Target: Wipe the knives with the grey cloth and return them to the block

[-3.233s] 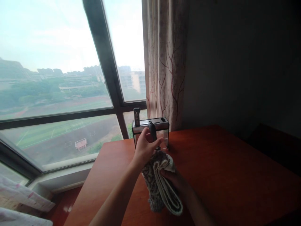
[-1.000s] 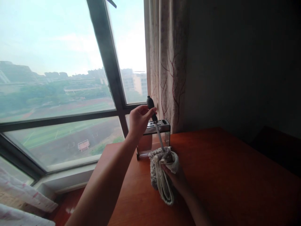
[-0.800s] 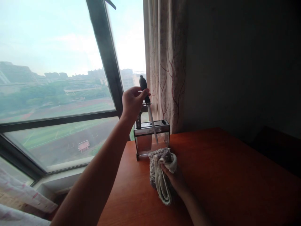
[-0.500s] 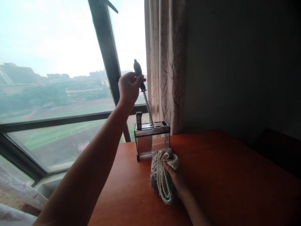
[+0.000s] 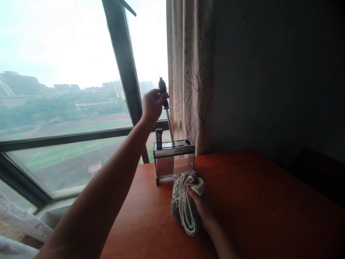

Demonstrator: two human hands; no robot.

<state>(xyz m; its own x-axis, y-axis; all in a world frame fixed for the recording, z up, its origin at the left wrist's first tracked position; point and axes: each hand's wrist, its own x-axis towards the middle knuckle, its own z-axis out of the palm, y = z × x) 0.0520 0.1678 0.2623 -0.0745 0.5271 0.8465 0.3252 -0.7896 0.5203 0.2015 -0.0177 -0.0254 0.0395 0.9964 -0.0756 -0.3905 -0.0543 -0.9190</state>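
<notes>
A honing steel (image 5: 169, 122) with a black handle is pinched in my left hand (image 5: 154, 103), which is closed round the grip. The rod tilts slightly, and its tip meets the slotted top of a clear-sided knife block (image 5: 174, 158); I cannot tell whether it has entered a slot. In the block's left slot stands a knife (image 5: 159, 139), its grey handle upright and its broad blade dimly visible through the clear wall. My right hand (image 5: 201, 205) grips a folded grey and cream cloth (image 5: 185, 201) just in front of the block.
The block stands near the back edge of a reddish-brown table (image 5: 242, 194). Behind it hang a patterned curtain (image 5: 191, 79) and a window with a dark frame (image 5: 124, 61). A dark wall (image 5: 269, 79) rises at the right, and pale fabric (image 5: 24, 219) hangs at the lower left.
My left hand has lowered the honing steel and shifted a little right, bringing the rod more upright and its tip slightly left on the block's top. The right hand and cloth have barely moved.
</notes>
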